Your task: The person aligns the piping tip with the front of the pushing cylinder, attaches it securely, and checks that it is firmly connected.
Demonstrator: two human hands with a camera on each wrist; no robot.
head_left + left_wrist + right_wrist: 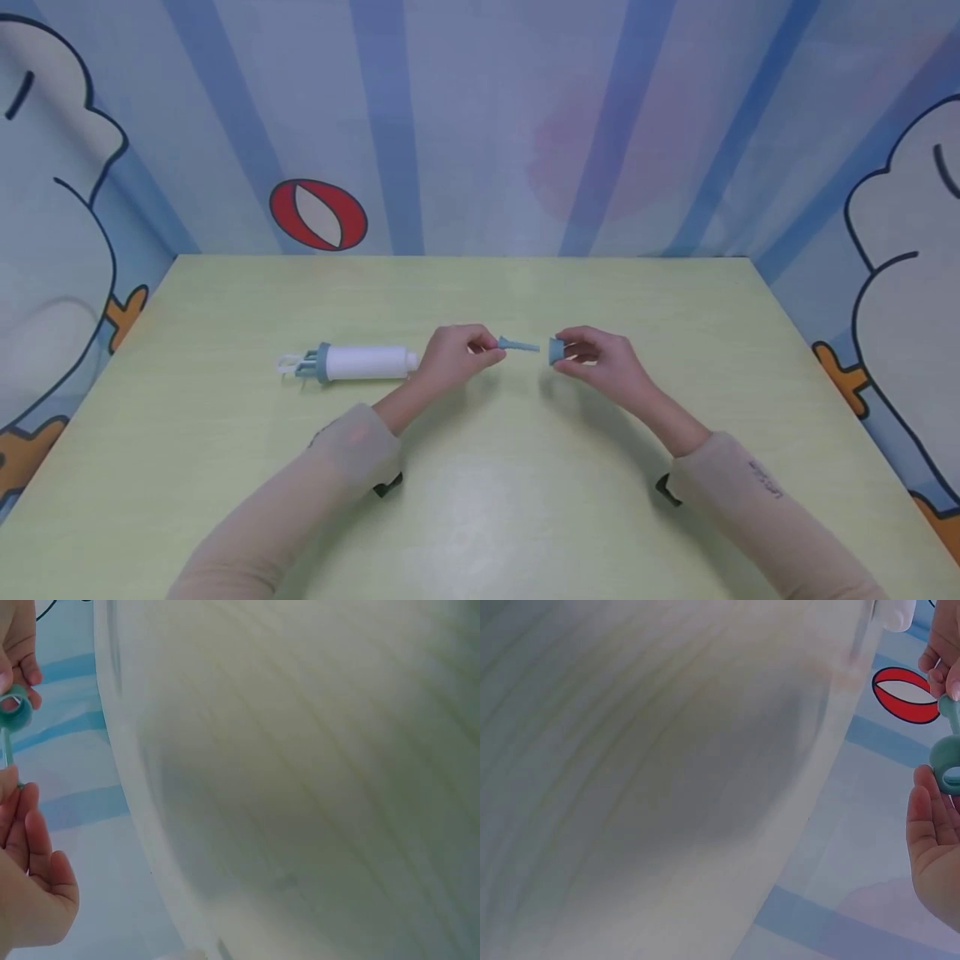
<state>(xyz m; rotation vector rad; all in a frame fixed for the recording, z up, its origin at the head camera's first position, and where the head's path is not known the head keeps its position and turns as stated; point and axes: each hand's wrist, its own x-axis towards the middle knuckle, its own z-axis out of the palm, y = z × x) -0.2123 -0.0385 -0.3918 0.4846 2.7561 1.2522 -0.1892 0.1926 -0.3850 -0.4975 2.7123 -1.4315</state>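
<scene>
In the head view my left hand [457,354] pinches the flared end of a thin teal stick-like piece [521,345] between thumb and fingertips. Its narrow end points right, a short gap from a teal cap-like ring [556,351]. Thumb and fingers of my right hand [611,367] grip that ring by its side. The left wrist view shows the hollow ring [25,718] above the stick [8,750]. Left of my left hand lies a white cylinder [367,362] with a teal collar and prongs; the hand partly covers its right end.
Both hands are above a pale yellow-green table [480,533]. Its far edge meets a blue striped wall [487,125] with a printed red and white ball [283,204]. Printed white cartoon figures cover the side walls.
</scene>
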